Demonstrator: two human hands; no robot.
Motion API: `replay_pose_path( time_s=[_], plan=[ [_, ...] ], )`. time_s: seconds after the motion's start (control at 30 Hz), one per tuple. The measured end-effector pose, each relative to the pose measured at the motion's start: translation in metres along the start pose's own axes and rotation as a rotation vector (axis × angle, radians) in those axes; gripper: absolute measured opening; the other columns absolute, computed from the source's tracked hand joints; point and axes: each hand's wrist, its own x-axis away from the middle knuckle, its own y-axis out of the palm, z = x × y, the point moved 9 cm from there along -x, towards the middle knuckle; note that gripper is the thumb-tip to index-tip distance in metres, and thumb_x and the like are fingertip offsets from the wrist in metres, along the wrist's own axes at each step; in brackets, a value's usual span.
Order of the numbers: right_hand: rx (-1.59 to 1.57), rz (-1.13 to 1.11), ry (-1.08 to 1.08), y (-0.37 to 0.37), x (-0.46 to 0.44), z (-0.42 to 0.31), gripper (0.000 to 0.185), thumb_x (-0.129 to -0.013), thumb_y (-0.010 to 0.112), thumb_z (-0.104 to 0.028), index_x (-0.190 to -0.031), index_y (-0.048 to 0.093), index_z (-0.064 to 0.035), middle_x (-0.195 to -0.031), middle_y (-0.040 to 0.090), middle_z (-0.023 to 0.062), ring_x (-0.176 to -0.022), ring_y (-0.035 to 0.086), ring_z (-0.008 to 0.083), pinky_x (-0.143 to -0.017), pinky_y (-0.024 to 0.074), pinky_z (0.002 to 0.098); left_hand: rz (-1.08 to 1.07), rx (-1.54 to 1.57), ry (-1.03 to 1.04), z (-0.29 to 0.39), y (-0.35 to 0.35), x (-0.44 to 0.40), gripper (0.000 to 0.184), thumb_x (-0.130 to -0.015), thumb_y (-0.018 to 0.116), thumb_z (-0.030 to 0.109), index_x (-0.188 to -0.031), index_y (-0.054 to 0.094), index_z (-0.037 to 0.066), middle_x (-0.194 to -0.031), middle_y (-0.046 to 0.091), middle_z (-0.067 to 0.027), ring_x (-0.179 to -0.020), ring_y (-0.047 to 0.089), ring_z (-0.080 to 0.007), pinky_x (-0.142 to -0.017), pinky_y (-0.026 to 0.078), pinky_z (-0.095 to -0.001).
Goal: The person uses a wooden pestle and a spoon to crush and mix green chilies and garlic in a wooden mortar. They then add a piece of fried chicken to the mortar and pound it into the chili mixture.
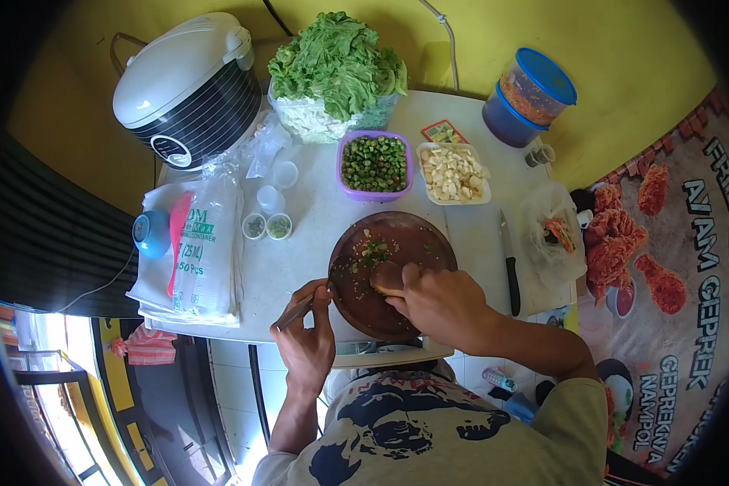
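Note:
A round, dark brown mortar [356, 304] sits at the table's front edge, with crushed green and pale bits [374, 253] in it. My right hand [445, 304] is closed around a brown pestle [387, 279], whose head rests in the mortar beside the crushed bits. At the mortar's left rim, my left hand [309, 328] pinches a metal spoon [296, 312]; its handle points down and left, and its dark bowl end reaches into the mortar. Behind the mortar stand a purple tub [375, 196] of chopped green pieces and a white tray [449, 200] of peeled garlic-like pieces.
A knife [510, 267] and a plastic bag [551, 243] lie to the right. Stacked blue-lidded containers [530, 97] stand behind. On the left are a rice cooker [186, 89], small cups [270, 199], plastic packs [206, 267] and a blue bowl [151, 232]. Lettuce [336, 65] fills a back container.

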Motion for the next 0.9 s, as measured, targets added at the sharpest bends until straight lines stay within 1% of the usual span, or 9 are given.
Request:
replay_pose_path(
  time_s=[0.2, 0.37, 0.47, 0.57, 0.67, 0.7, 0.77, 0.83, 0.9],
  plan=[
    [-0.024, -0.156, 0.025, 0.010, -0.008, 0.011, 0.043, -0.096, 0.065, -0.042, -0.093, 0.057, 0.0004, -0.063, 0.066, 0.0158, -0.059, 0.070, 0.0347, -0.051, 0.0553, 0.0423, -0.047, -0.063, 0.027, 0.004, 0.004, -0.003, 0.021, -0.101, 0.062, 0.010, -0.107, 0.071, -0.008, -0.088, 0.075, -0.0173, -0.081, 0.075, -0.0221, -0.076, 0.059, -0.0334],
    [-0.012, -0.148, 0.015, 0.006, -0.016, 0.018, 0.044, -0.097, 0.063, -0.042, -0.094, 0.059, 0.0019, -0.068, 0.067, 0.0171, -0.061, 0.071, 0.0335, -0.052, 0.0553, 0.0414, -0.051, -0.043, 0.018, 0.004, 0.002, 0.004, 0.020, -0.100, 0.063, 0.009, -0.107, 0.071, -0.008, -0.088, 0.075, -0.0170, -0.082, 0.075, -0.0235, -0.076, 0.058, -0.0333],
    [-0.032, -0.153, 0.042, 0.005, -0.014, 0.030, 0.044, -0.098, 0.063, -0.041, -0.095, 0.060, 0.0023, -0.072, 0.068, 0.0172, -0.062, 0.071, 0.0326, -0.053, 0.0554, 0.0403, -0.025, -0.026, -0.002, 0.000, -0.004, 0.006, 0.013, -0.096, 0.064, 0.001, -0.105, 0.072, -0.006, -0.093, 0.076, -0.0182, -0.084, 0.076, -0.0262, -0.076, 0.059, -0.0359],
    [-0.046, -0.150, 0.040, -0.005, -0.013, 0.020, 0.045, -0.099, 0.061, -0.041, -0.096, 0.060, 0.0032, -0.072, 0.068, 0.0170, -0.062, 0.071, 0.0325, -0.054, 0.0555, 0.0411, -0.003, -0.045, 0.014, 0.001, -0.007, 0.009, 0.020, -0.100, 0.063, 0.009, -0.108, 0.071, -0.008, -0.090, 0.075, -0.0170, -0.082, 0.075, -0.0223, -0.076, 0.059, -0.0333],
    [-0.048, -0.096, -0.037, -0.004, -0.013, -0.005, 0.046, -0.099, 0.061, -0.042, -0.096, 0.060, 0.0043, -0.067, 0.067, 0.0180, -0.062, 0.071, 0.0346, -0.053, 0.0556, 0.0427, 0.015, -0.022, -0.023, -0.001, -0.008, 0.010, 0.014, -0.096, 0.064, 0.001, -0.106, 0.072, -0.006, -0.093, 0.076, -0.0179, -0.084, 0.076, -0.0257, -0.076, 0.059, -0.0349],
    [-0.042, -0.038, -0.110, -0.006, -0.012, -0.014, 0.048, -0.099, 0.062, -0.043, -0.096, 0.060, 0.0047, -0.063, 0.066, 0.0190, -0.061, 0.070, 0.0369, -0.052, 0.0554, 0.0440, 0.006, -0.029, -0.013, 0.001, -0.008, 0.010, 0.016, -0.099, 0.063, 0.005, -0.107, 0.071, -0.007, -0.093, 0.075, -0.0174, -0.084, 0.075, -0.0238, -0.076, 0.060, -0.0342],
    [-0.061, -0.075, -0.091, 0.009, -0.010, -0.008, 0.046, -0.099, 0.062, -0.041, -0.094, 0.059, 0.0047, -0.063, 0.066, 0.0197, -0.061, 0.070, 0.0372, -0.052, 0.0556, 0.0435, -0.006, -0.036, -0.011, 0.000, -0.006, 0.012, 0.020, -0.101, 0.062, 0.010, -0.108, 0.070, -0.008, -0.092, 0.075, -0.0169, -0.085, 0.074, -0.0219, -0.076, 0.060, -0.0334],
    [-0.077, -0.080, -0.042, 0.010, -0.006, 0.005, 0.047, -0.099, 0.062, -0.042, -0.093, 0.059, 0.0044, -0.063, 0.066, 0.0199, -0.060, 0.070, 0.0370, -0.051, 0.0555, 0.0426, 0.002, -0.022, 0.001, -0.003, -0.008, 0.013, 0.014, -0.097, 0.063, 0.001, -0.108, 0.070, -0.006, -0.094, 0.076, -0.0182, -0.086, 0.076, -0.0257, -0.076, 0.059, -0.0350],
    [-0.081, -0.109, -0.041, 0.010, -0.016, 0.002, 0.047, -0.098, 0.062, -0.042, -0.093, 0.058, 0.0043, -0.064, 0.066, 0.0203, -0.061, 0.070, 0.0373, -0.052, 0.0558, 0.0430, 0.002, -0.039, -0.007, -0.002, -0.011, 0.011, 0.014, -0.097, 0.063, 0.001, -0.108, 0.070, -0.006, -0.094, 0.076, -0.0185, -0.086, 0.076, -0.0257, -0.077, 0.058, -0.0350]
  ],
)
